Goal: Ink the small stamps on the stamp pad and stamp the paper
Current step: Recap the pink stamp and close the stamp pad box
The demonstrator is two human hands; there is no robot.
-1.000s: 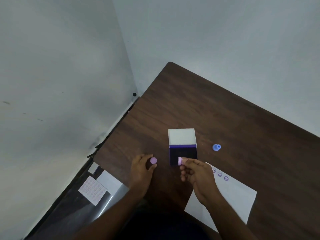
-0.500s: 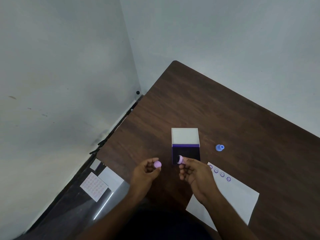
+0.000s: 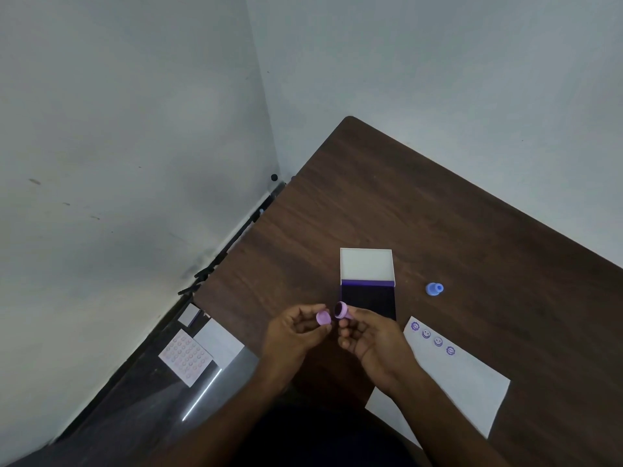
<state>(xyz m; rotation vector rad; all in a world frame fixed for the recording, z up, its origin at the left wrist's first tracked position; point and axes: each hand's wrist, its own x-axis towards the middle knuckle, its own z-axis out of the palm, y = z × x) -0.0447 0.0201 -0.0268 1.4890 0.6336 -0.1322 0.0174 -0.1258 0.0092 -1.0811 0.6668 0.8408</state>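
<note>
My right hand (image 3: 372, 338) pinches a small purple stamp (image 3: 342, 310) with its dark inked face turned left. My left hand (image 3: 293, 335) holds the stamp's purple cap (image 3: 323, 317) a finger's width from that face. Both hover above the table's near edge, just in front of the open stamp pad (image 3: 368, 299), whose white lid (image 3: 366, 265) is folded back. The white paper (image 3: 451, 372) lies to the right, partly under my right forearm, with a row of several purple stamped faces (image 3: 432, 338) along its top edge. A blue stamp (image 3: 434, 288) stands on the table right of the pad.
The dark wooden table (image 3: 421, 210) sits in a corner between two pale walls. On the floor at left lie a sticker sheet (image 3: 184, 357), a white card (image 3: 218, 342) and a small box (image 3: 189, 315).
My left hand rose from the table with the cap and came right toward the stamp. My right hand lifted the stamp off the pad and turned its face toward the cap.
</note>
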